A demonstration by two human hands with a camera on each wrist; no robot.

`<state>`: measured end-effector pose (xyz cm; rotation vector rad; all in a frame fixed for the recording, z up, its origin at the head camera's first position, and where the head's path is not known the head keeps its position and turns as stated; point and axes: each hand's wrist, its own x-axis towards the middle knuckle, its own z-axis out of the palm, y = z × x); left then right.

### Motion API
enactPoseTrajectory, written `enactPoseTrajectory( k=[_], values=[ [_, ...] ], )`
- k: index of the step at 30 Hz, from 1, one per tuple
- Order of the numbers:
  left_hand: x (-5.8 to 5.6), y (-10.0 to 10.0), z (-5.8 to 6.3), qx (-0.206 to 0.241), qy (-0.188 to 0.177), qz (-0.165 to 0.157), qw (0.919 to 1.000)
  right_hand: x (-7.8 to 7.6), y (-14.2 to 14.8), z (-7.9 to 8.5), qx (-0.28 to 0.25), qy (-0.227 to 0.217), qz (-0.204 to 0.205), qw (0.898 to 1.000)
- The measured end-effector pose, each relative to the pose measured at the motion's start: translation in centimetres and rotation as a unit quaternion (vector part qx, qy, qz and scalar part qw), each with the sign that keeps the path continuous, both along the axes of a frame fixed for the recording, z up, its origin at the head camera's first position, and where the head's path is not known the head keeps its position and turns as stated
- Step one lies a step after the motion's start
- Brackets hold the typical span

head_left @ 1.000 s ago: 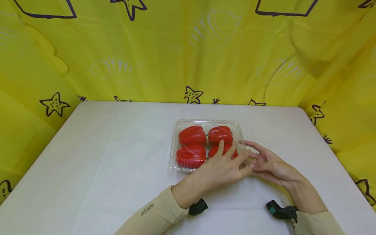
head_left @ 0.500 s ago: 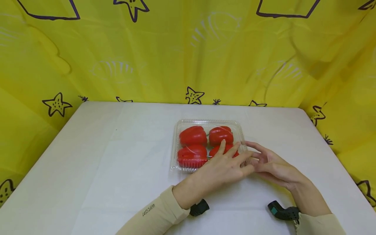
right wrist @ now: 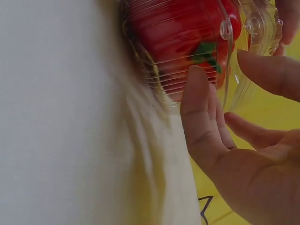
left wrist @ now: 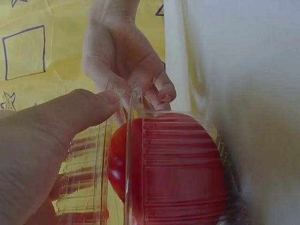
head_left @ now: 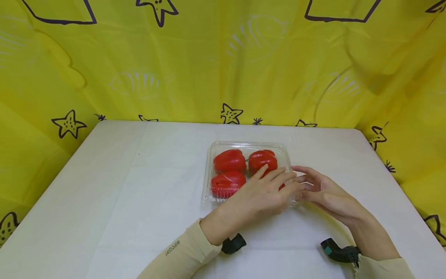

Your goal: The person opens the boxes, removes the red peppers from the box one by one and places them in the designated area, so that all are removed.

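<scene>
A clear plastic clamshell container (head_left: 210,155) holds several red bell peppers (head_left: 230,161). My left hand (head_left: 261,190) lies across its near right corner, fingers over the lid. In the left wrist view, my left thumb (left wrist: 89,108) holds the lid's edge (left wrist: 104,159), and a gap separates that edge from the base rim (left wrist: 129,159). At the right side, my right hand (head_left: 332,193) meets the same corner with bent fingers. The right wrist view puts those fingers against the base wall, with the thumb by the rim. The left hand covers most of the near right pepper.
A white table (head_left: 153,186) lies beneath the container. Yellow patterned cloth (head_left: 195,69) hangs behind the table and along both sides. Dark wrist cameras (head_left: 339,252) sit under each wrist, close above the tabletop.
The left fingers have drawn closer together and cover more of the near right pepper. My right hand has shifted slightly to the right. The container stays nearly in place.
</scene>
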<state>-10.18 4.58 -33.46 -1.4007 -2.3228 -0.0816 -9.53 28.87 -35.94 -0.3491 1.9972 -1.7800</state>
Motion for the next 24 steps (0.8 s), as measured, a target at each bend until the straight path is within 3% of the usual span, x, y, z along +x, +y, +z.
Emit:
enactPoseTrajectory(
  k=[6, 11, 18, 24],
  values=[
    [-0.3, -0.2, 0.2, -0.010, -0.013, 0.004, 0.9999, 0.1, -0.3, 0.6, 0.026, 0.016, -0.030, 0.999],
    [-0.3, -0.1, 0.3, -0.024, -0.001, 0.010, 0.9997, 0.1, -0.4, 0.9, 0.023, 0.020, -0.047, 0.998],
    [-0.2, -0.1, 0.2, -0.001, 0.003, 0.009, 1.0000, 0.2, -0.5, 1.2, -0.001, 0.023, -0.039, 0.999],
    [-0.3, 0.0, 0.1, 0.021, 0.007, 0.001, 0.9998, 0.4, -1.0, 1.6, 0.019, 0.027, -0.056, 0.998]
  ],
)
